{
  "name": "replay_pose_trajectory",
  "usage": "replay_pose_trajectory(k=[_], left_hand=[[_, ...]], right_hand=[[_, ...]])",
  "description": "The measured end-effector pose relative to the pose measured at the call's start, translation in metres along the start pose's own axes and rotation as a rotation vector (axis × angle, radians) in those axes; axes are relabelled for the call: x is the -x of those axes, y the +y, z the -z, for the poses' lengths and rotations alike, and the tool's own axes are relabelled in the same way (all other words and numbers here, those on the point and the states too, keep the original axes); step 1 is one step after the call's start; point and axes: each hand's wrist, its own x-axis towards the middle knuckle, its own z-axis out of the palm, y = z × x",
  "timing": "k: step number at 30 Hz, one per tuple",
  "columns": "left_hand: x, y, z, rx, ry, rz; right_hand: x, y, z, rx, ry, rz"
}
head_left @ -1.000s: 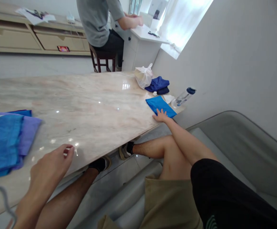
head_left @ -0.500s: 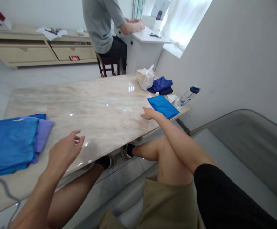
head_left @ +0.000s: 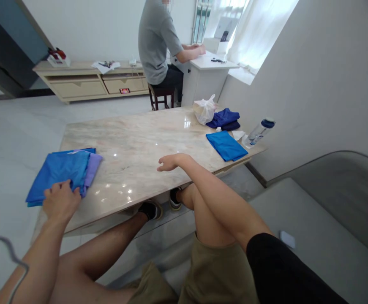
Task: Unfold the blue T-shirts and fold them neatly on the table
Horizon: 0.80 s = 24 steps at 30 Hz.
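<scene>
At the table's left end lies a stack of folded blue cloth (head_left: 65,166), with a purple cloth (head_left: 92,166) showing along its right side. My left hand (head_left: 61,200) is at the stack's front edge, its fingers bent and pinching the top blue fabric, which bunches there. Over the middle of the table, my right hand (head_left: 170,162) hovers with loosely parted fingers and nothing in them. Farther right, one flat folded bright blue cloth (head_left: 226,145) lies apart from both hands.
On the marble table (head_left: 133,139) at the far right are a white plastic bag (head_left: 204,109), a dark blue cloth bundle (head_left: 224,119) and a clear bottle (head_left: 257,134). A person in grey (head_left: 155,46) sits beyond it. A phone (head_left: 287,239) lies on the sofa.
My left hand has moved left from above bare tabletop onto the blue stack and taken hold of its cloth. My right hand has drawn away from the flat blue cloth. The view has turned left.
</scene>
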Motion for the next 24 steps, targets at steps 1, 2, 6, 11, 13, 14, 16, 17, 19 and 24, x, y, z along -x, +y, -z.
replay_pose_trajectory(k=[1,2,6,11,13,14,16,17,19,24], left_hand=[[-0.004,-0.004,-0.001,0.027,0.024,0.008],[-0.008,-0.007,-0.002,0.074,0.047,0.015],[-0.026,-0.020,-0.007,0.370,0.153,0.012],[-0.031,-0.026,-0.003,0.601,0.130,0.039],[-0.028,-0.024,0.002,0.661,0.195,0.101],[-0.027,-0.022,0.004,0.728,0.234,0.095],[-0.025,-0.016,0.011,0.928,0.256,0.006],[-0.025,-0.011,0.015,1.036,0.229,-0.051],[-0.022,0.004,0.024,1.230,0.157,-0.126],[0.008,0.065,0.061,1.645,-0.025,-0.206]], right_hand=[[-0.001,-0.004,0.000,0.005,0.001,0.008],[-0.002,-0.007,0.000,0.007,-0.001,0.015],[-0.007,-0.016,-0.001,0.031,-0.040,0.000],[-0.014,-0.017,0.003,0.066,-0.091,-0.050],[-0.019,-0.016,0.006,0.053,-0.111,-0.053],[-0.022,-0.017,0.007,0.041,-0.113,-0.049],[-0.027,-0.019,0.009,0.019,-0.092,-0.023],[-0.030,-0.020,0.009,0.016,-0.075,-0.003],[-0.035,-0.026,0.008,0.014,-0.039,0.039],[-0.044,-0.052,0.002,-0.029,0.286,0.201]])
